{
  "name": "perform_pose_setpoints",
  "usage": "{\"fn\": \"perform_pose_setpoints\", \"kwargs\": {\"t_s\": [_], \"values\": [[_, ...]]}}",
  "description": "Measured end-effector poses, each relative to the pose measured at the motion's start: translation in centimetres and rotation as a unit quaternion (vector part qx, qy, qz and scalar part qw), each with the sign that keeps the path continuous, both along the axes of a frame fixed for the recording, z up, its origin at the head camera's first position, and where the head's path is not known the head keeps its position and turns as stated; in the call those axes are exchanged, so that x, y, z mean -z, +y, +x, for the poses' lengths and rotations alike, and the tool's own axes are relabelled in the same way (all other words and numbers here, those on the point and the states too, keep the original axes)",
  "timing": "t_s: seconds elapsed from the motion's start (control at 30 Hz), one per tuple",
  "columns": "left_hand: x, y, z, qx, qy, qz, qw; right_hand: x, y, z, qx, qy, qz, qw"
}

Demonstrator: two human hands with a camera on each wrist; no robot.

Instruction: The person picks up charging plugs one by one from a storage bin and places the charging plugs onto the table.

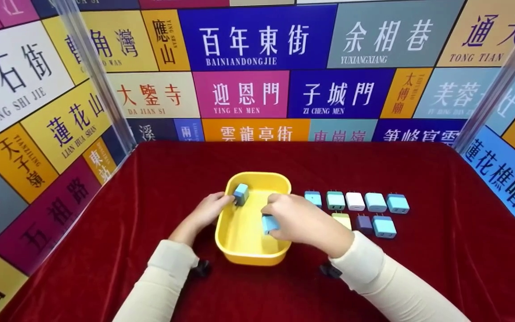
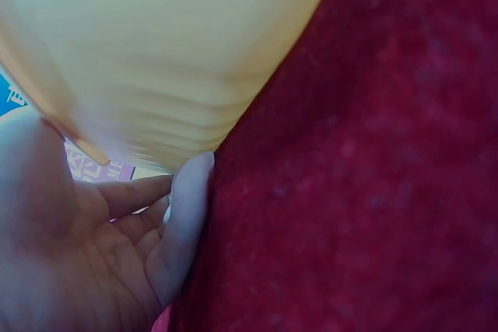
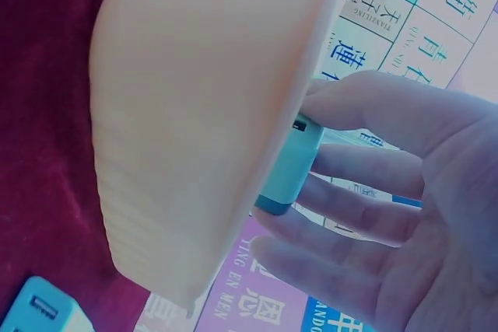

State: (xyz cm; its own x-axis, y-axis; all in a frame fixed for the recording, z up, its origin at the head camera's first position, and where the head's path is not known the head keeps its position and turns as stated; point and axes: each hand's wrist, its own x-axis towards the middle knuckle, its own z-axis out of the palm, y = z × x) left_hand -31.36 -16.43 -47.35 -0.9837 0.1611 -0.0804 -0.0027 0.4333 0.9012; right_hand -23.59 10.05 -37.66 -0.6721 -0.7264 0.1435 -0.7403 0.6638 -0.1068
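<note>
A yellow plastic basin (image 1: 253, 259) sits on the red cloth with a two-tone blue plug charger (image 1: 241, 194) inside, by its left wall. My left hand (image 1: 206, 209) holds the basin's left side; in the left wrist view the fingers (image 2: 187, 215) lie against the outer wall near the base. Above the basin's right part, my right hand (image 1: 295, 219) pinches a light-blue charger (image 1: 269, 223) between thumb and fingers. In the right wrist view this charger (image 3: 292, 162) shows just past the rim, partly hidden by it.
Right of the basin, several plug chargers stand in two rows, among them a white one (image 1: 355, 201), a dark purple one (image 1: 364, 223) and a yellow-green one (image 1: 341, 220) partly behind my right hand. Sign-printed panels and clear corner posts (image 1: 485, 103) border the red cloth (image 1: 351, 165).
</note>
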Motion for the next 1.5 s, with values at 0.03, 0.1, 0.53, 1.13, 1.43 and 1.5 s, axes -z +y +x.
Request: {"fn": "perform_pose_setpoints", "kwargs": {"t_s": [0.03,0.1,0.53,1.13,1.43,1.5], "values": [[0.0,0.0,0.0,-0.001,0.002,-0.002,1.0,0.0,0.2,0.1,0.0,0.0,-0.001,1.0],[0.0,-0.1,0.0,-0.001,0.002,-0.006,1.0,0.0,0.5,0.4,0.002,0.001,-0.004,1.0],[-0.1,0.0,-0.1,0.0,-0.003,0.003,1.0,-0.6,3.3,1.2,-0.009,0.071,-0.079,0.9942],[0.0,0.0,-0.1,0.001,-0.011,0.001,0.9999,0.6,8.4,1.1,0.019,0.107,-0.064,0.9921],[0.1,-0.1,0.0,0.002,-0.019,0.012,0.9998,1.5,11.2,1.1,0.037,0.102,-0.047,0.993],[0.1,0.0,0.0,0.003,-0.021,0.015,0.9997,1.6,11.9,1.1,0.043,0.097,-0.044,0.9934]]}}
